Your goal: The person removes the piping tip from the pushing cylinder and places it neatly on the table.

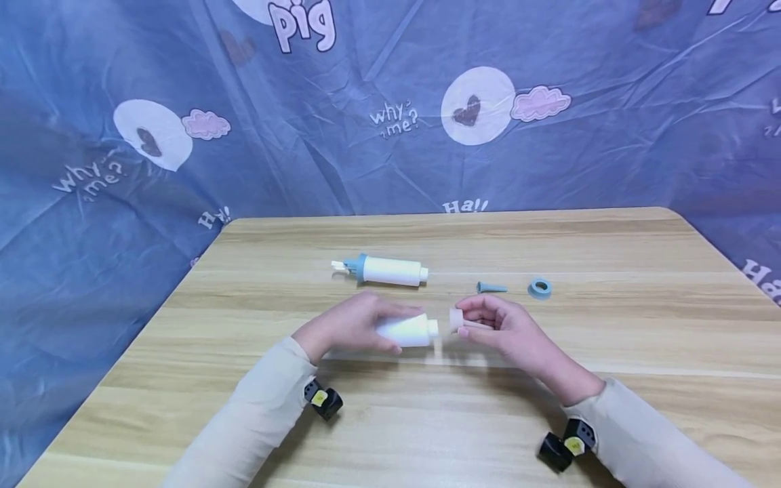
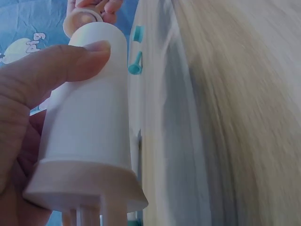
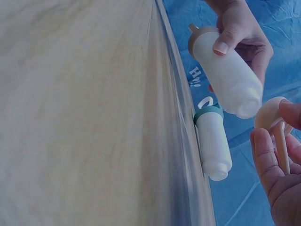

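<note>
My left hand [image 1: 356, 322] grips a white squeeze bottle [image 1: 407, 331] that lies on its side in the air, its narrow end towards the right hand. In the left wrist view, a beige collar [image 2: 84, 183] with several prongs sits on the bottle's near end. Just right of the narrow end, my right hand [image 1: 503, 327] pinches a beige ring-shaped cap [image 3: 268, 114]. A slim beige stem [image 3: 281, 148] lies against the same hand's fingers in the right wrist view. A small gap separates cap and bottle.
Behind the hands, a second white bottle [image 1: 390, 271] with a blue-green collar lies on the wooden table [image 1: 403, 420]. A small blue-green funnel-shaped nozzle [image 1: 491, 288] and a blue-green ring [image 1: 539, 289] lie to its right. Patterned blue cloth [image 1: 342, 163] hangs behind.
</note>
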Motion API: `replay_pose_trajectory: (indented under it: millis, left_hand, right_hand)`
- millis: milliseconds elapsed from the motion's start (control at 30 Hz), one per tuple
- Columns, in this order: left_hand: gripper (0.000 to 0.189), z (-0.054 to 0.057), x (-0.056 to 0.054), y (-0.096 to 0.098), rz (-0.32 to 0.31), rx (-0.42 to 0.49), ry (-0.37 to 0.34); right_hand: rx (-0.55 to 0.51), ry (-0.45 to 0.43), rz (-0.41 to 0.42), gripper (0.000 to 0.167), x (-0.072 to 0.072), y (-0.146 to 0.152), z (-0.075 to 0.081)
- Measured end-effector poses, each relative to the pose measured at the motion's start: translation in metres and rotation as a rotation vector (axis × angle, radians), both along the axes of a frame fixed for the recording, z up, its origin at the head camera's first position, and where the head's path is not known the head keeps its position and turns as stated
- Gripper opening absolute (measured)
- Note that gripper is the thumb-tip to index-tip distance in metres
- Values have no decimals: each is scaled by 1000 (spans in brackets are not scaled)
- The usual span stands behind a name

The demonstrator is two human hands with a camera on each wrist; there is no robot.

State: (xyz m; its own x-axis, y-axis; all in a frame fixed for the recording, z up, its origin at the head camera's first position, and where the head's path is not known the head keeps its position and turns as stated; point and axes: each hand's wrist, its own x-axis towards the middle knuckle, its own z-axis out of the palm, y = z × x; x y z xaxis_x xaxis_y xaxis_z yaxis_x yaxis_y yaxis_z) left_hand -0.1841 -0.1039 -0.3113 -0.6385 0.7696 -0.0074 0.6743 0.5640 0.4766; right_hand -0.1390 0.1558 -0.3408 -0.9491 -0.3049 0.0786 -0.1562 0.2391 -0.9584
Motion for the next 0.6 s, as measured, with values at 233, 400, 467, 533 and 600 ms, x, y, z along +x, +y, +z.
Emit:
replay_pose_trajectory:
  millis: [233, 400, 467, 533, 600]
  left_hand:
    - [62, -5, -3, -10, 18, -28, -41]
    - [60, -9, -6, -18, -9, -67, -46]
    - [60, -11, -7, -20, -7, -75, -50]
    - [60, -12, -9, -22, 6, -78, -64]
    - [61, -13, -10, -23, 23, -83, -78]
  right_hand:
    - [7, -1, -9, 40, 0, 0, -1]
    - [9, -7, -11, 40, 0, -1, -1]
    - [8, -10, -10, 40, 0, 0, -1]
    - [9, -10, -9, 40, 0, 0, -1]
    - [12, -8, -10, 40, 0, 0, -2]
